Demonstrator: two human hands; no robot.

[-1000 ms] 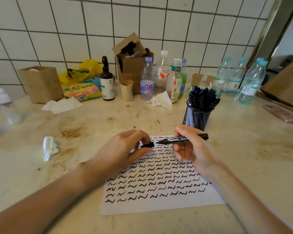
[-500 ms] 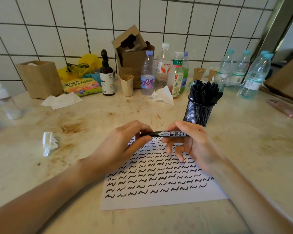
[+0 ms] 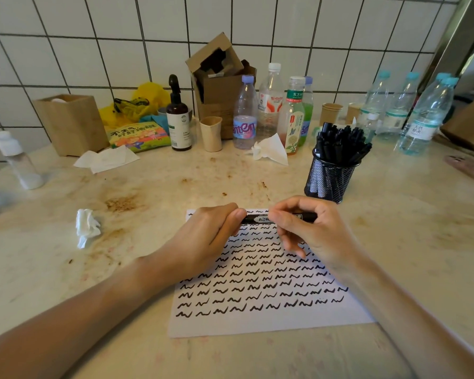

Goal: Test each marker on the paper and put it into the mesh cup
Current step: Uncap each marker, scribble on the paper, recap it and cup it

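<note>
Where both hands [image 3: 211,239] [image 3: 309,228] meet, the marker [image 3: 257,219] spans them

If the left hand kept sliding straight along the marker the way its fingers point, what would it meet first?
Probably the right hand: it grips the same black marker with white label, just beyond the left hand. Only a short stretch of barrel separates their fingers.

Head view, single camera. Position: worn on the person's head, above the near edge of the counter [image 3: 394,242]. Facing: forward and down, toward the tiled wall [image 3: 93,50] at the back. Range: close; both forearms enter from the bottom corners, with the left hand [image 3: 203,239] and right hand [image 3: 315,231] near frame centre over the paper [image 3: 257,321]. Lens: wide-angle, tile lines bowed toward the edges. Overlap: none, as there is no second view.
</note>
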